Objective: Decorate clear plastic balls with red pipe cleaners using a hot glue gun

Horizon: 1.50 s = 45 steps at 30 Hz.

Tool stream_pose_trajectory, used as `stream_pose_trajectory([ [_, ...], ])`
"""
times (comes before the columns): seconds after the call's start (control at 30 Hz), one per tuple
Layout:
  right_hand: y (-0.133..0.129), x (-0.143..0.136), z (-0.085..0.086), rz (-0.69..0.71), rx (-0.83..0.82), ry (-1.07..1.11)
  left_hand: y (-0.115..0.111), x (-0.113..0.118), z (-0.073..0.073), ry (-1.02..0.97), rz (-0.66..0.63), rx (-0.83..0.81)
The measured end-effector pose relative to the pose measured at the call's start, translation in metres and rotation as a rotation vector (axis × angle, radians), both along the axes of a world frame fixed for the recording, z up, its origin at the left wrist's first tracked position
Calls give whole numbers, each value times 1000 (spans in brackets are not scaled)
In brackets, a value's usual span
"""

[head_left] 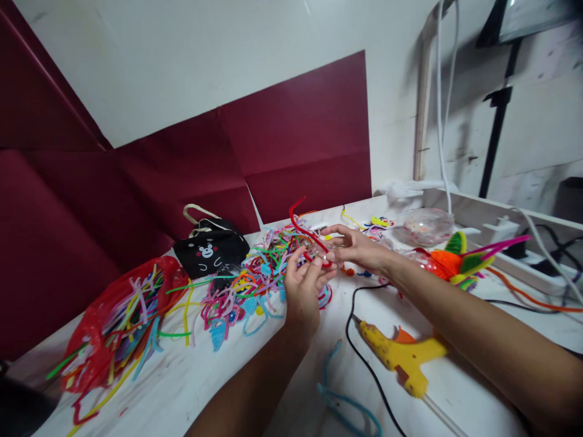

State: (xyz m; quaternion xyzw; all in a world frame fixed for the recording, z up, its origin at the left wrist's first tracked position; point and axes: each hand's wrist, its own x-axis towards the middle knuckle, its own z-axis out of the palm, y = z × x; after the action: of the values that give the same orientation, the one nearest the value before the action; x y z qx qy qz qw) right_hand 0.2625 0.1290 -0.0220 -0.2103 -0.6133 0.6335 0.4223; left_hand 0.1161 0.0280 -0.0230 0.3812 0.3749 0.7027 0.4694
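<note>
A red pipe cleaner sticks up between my two hands, its upper end bent over. My left hand pinches its lower part with the fingertips. Close beside it, the curled fingers of my right hand grip the lower part of the same pipe cleaner. Something clear and shiny shows at the fingertips, too small to make out. Just behind and left of my hands spreads a heap of mixed pipe cleaner pieces. Below my right forearm lies a yellow hot glue gun, its nozzle pointing up and left.
At left, a red plastic bag spills long pipe cleaners. A black drawstring pouch stands behind it. On the right are an orange and green pipe-cleaner piece, a clear plastic dome and a power strip. A black cord crosses the table.
</note>
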Motion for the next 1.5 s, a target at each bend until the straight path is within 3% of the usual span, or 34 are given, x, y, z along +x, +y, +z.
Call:
stream_pose_trajectory([
  [1.07,-1,3,2,69,-14,-1,1,-2,2,-31,17,-30],
  [1.5,1,2,-1,59,-23,6,0,0,0,45,23,1],
])
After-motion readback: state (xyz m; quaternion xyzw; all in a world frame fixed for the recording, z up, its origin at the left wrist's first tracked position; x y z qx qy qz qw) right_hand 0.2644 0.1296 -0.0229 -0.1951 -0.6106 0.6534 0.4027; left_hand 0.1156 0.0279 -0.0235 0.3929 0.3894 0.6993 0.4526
